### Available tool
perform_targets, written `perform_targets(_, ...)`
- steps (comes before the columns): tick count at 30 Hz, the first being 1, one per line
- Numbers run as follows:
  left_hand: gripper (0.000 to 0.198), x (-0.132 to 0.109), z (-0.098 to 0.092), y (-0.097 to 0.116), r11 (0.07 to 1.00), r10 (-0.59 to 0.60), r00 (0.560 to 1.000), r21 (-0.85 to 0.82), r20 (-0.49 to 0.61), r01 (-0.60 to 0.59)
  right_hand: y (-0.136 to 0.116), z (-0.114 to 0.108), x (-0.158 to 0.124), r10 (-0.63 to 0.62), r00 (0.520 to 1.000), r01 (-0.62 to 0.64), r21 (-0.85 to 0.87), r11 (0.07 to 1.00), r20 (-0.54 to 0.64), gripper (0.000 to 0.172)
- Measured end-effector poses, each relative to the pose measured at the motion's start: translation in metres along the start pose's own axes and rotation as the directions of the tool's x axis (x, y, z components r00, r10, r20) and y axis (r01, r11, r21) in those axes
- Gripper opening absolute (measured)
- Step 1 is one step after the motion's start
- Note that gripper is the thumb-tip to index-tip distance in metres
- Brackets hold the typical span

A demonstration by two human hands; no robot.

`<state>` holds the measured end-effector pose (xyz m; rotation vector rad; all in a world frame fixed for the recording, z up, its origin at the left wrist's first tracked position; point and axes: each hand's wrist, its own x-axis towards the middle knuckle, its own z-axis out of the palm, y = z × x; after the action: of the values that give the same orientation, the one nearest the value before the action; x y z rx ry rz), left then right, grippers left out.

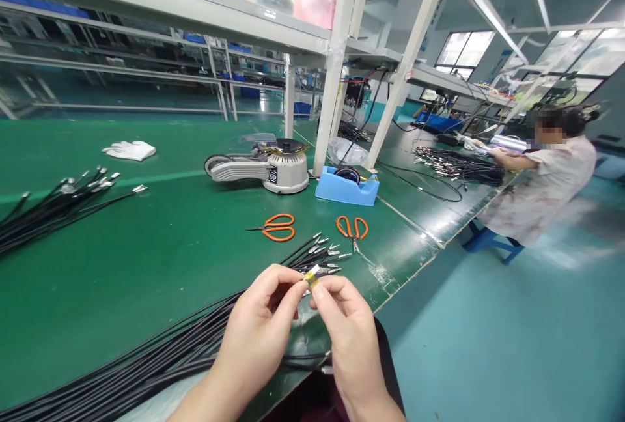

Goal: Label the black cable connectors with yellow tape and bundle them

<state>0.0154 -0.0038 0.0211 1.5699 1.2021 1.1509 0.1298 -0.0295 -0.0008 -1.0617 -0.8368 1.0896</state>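
My left hand [258, 331] and my right hand [349, 327] meet above the green table's [146, 259] near edge. Both pinch one cable end [312, 273], a silver tip with a small yellow piece of tape around it. Under my hands lies a long bundle of black cables [161, 350] with metal tips [327, 256] fanned out just beyond my fingers. Part of the held cable is hidden behind my fingers.
Two orange-handled scissors [278, 227] [352, 228] lie past the cable tips. Behind them stand a grey tape dispenser machine [273, 167] and a blue tape holder [347, 186]. Another cable bundle [58, 204] and white gloves [129, 150] lie left. A seated person [541, 181] works at the right.
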Motion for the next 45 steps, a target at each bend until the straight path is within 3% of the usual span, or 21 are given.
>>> perform_targets(7, 0.009, 0.0, -0.001, -0.014, 0.92, 0.297, 0.955, 0.269, 0.001, -0.286, 0.003, -0.005, 0.0, 0.007, 1.0, -0.007, 0.026, 1.0, -0.002, 0.02)
perform_targets(13, 0.009, -0.001, 0.0, -0.017, 0.854, 0.412, 0.911, 0.345, 0.012, -0.39, 0.007, -0.006, 0.0, 0.051, 0.999, -0.051, 0.012, 0.999, -0.007, 0.023)
perform_targets(22, 0.007, -0.002, 0.003, -0.013, 0.92, 0.297, 0.952, 0.29, -0.07, -0.265, 0.004, -0.004, 0.001, 0.051, 0.999, -0.051, 0.004, 0.999, -0.005, 0.022)
perform_targets(29, 0.009, -0.001, 0.003, -0.014, 0.968, 0.135, 0.988, 0.222, -0.077, -0.115, 0.004, 0.0, 0.004, 0.049, 0.999, -0.048, 0.062, 0.997, -0.016, 0.021)
perform_targets(38, 0.007, 0.0, 0.005, -0.018, 0.931, 0.222, 0.974, 0.307, -0.052, -0.196, 0.003, 0.0, 0.005, 0.109, 0.993, -0.104, 0.109, 0.989, -0.046, 0.021)
perform_targets(45, 0.013, 0.0, 0.005, -0.01, 0.984, 0.034, 0.997, 0.176, -0.066, -0.022, 0.006, 0.002, 0.007, 0.107, 0.993, -0.103, 0.086, 0.991, -0.043, 0.022)
